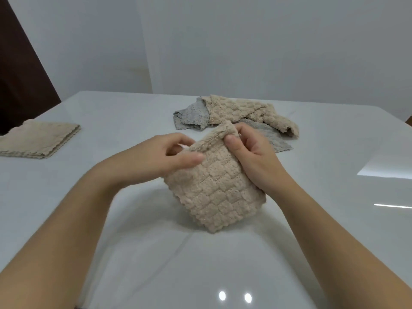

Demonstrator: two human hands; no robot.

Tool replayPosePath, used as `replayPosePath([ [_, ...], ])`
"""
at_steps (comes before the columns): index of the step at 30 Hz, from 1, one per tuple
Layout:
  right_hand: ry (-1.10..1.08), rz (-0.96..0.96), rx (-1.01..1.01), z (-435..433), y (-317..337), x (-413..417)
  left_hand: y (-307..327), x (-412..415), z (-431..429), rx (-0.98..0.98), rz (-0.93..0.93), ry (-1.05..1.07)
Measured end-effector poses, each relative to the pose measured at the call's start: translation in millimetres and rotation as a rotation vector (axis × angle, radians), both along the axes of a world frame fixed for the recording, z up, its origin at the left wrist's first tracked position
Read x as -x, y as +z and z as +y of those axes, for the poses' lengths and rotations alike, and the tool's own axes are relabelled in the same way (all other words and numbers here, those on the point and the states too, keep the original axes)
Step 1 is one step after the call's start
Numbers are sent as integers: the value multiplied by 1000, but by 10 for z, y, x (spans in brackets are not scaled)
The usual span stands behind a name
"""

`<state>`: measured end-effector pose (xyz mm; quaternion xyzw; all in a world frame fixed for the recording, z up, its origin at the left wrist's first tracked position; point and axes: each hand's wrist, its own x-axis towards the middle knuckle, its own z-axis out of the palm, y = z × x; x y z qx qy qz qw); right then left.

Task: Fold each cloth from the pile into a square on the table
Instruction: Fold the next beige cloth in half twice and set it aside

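Head view. A beige waffle-textured cloth (218,186) was held up between both hands over the middle of the white table (133,253), its scalloped lower edge hanging toward the tabletop.

The left hand (165,157) gripped the cloth's upper left edge, with the thumb laid across the front face and the fingers curled behind. A small pale pink scrap showed by those fingers, possibly a tag, though it was too blurred to identify.

The right hand (252,152) pinched the upper right corner between thumb and curled fingers, so that the top edge was rolled over toward the viewer.

Just behind the hands lay the pile (240,114), a crumpled heap made up of a second beige cloth (252,110) lying over grey cloths (191,114); one grey edge reached out to the right of the right hand.

A folded stack (38,139) of beige squares rested flat at the table's far left, well apart from the pile. A dark door (20,70) stood beyond the left corner, against a pale wall (245,41).
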<state>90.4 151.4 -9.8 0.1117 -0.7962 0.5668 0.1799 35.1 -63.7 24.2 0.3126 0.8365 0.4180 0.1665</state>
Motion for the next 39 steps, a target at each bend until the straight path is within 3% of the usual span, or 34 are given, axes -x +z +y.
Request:
replayPosePath([
  [4,-34,-20,-160,-32,27,-12,-124,-105,221,-79,204,203],
  [7,-48,-64,-271,-25,-16,-13,-197,-115,209,-8,116,162],
  [10,8,-130,-233,-92,-14,-33,-231,-125,277,-66,109,214],
  [14,104,-461,-179,9,33,-85,-332,-118,292,-159,235,407],
  [17,186,-669,-51,193,-56,-89,-458,-99,169,-266,136,554],
  [20,140,-646,270,249,-164,-39,-505,-130,75,-318,-171,460],
  [23,115,-560,405,218,-161,0,-426,-85,-89,-171,-289,219],
  [27,76,-430,154,179,-28,10,-220,34,-158,30,-264,72],
  [33,109,-271,-115,33,138,57,-65,107,191,40,-42,59],
  [37,102,-474,-197,251,123,75,-157,100,256,-213,-83,217],
  [39,102,-537,-79,355,13,92,-264,55,263,-335,-148,272],
])
